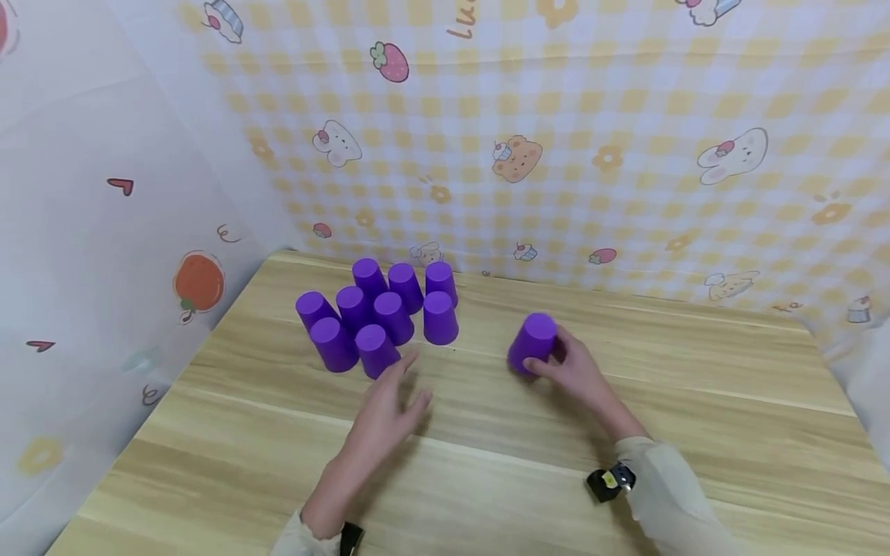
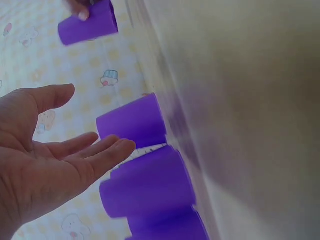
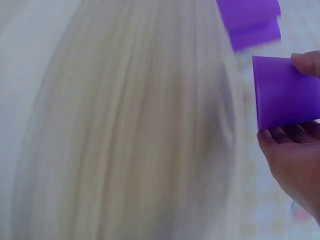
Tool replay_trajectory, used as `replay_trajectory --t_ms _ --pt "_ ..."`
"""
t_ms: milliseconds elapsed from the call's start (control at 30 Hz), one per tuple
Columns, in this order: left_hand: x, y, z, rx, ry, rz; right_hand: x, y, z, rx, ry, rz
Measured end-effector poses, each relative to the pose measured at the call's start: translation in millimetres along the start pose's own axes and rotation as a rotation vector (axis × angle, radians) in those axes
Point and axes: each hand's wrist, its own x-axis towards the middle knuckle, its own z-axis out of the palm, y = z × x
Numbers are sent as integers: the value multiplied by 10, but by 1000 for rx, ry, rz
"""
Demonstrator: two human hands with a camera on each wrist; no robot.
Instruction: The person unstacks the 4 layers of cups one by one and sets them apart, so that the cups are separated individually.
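Note:
In the head view my right hand (image 1: 573, 371) grips a purple cup (image 1: 534, 344), which is upside down; thumb and fingers lie on opposite sides of it. The right wrist view shows the same cup (image 3: 285, 92) between thumb and fingers. My left hand (image 1: 382, 417) has its fingers extended and thumb apart, near the front purple cup (image 1: 375, 349) of a group. Nothing is in the left palm in the left wrist view, where the hand (image 2: 55, 155) overlaps a nearby cup (image 2: 135, 120). Several more upside-down purple cups (image 1: 392, 316) stand close together.
The cups stand on a wood-grain table (image 1: 473, 494), left of its middle. A yellow checked cloth (image 1: 556, 208) with cartoon prints hangs along the back edge, and a white printed sheet (image 1: 83, 255) hangs at the left. Each wrist bears a black device (image 1: 612, 483).

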Motion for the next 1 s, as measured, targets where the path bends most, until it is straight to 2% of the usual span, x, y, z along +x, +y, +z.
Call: replay_trajectory --t_ms 67,233,300,467,567,733,1000 --pt "-95 -41 -33 13 8 -6 18 -185 148 8 -46 -5" --pt "-324 -144 -124 34 55 3 129 -370 514 2 -104 -29" --pt "-400 -173 -164 12 65 -8 196 -319 647 -8 -107 -47" --pt "-539 -219 -250 -44 67 -87 261 -367 915 -23 -137 -68" --pt "-586 -231 -288 -13 68 -98 292 -382 1055 -45 -155 -89" --pt "-612 -234 -324 27 79 -60 329 -404 1237 -90 -162 -127" --pt "-632 -178 -352 22 95 -17 312 -422 1376 -104 -169 -129"
